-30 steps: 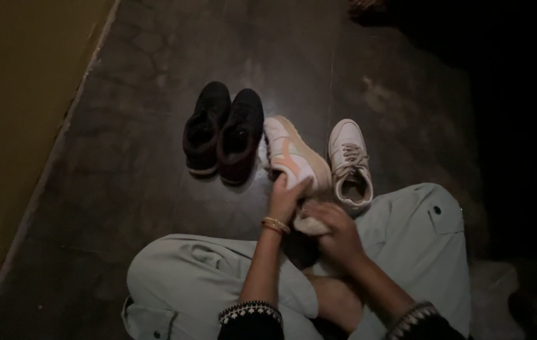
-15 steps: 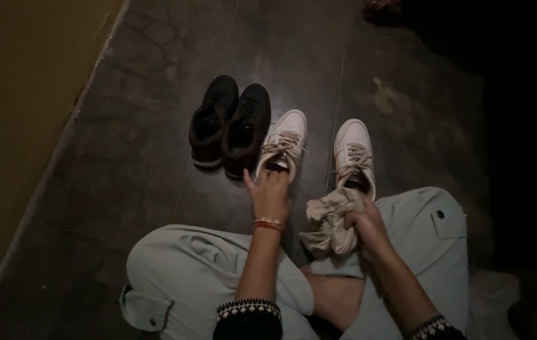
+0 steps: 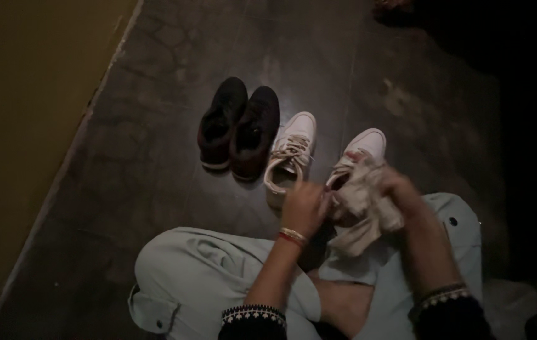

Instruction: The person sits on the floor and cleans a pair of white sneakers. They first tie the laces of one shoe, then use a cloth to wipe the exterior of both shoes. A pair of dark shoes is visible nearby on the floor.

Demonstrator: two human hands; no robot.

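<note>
I sit cross-legged on a dark floor in pale trousers (image 3: 193,277). My right hand (image 3: 404,189) grips a crumpled off-white cloth (image 3: 363,204) and presses it on the heel end of the right white sneaker (image 3: 366,146). My left hand (image 3: 303,208), with bangles at the wrist, is curled against that sneaker's heel, between the two white shoes. The other white sneaker (image 3: 290,154) stands upright on the floor just left of it, laces loose. The hands are blurred.
A pair of black shoes (image 3: 238,129) stands side by side left of the white sneakers. A yellowish wall (image 3: 23,126) runs along the left. Something pale (image 3: 511,296) lies by my right knee. The right side is in darkness.
My left hand let go of the left white sneaker, now standing on the floor, and moved to the right sneaker's heel. My right hand brought the cloth up onto the right sneaker.
</note>
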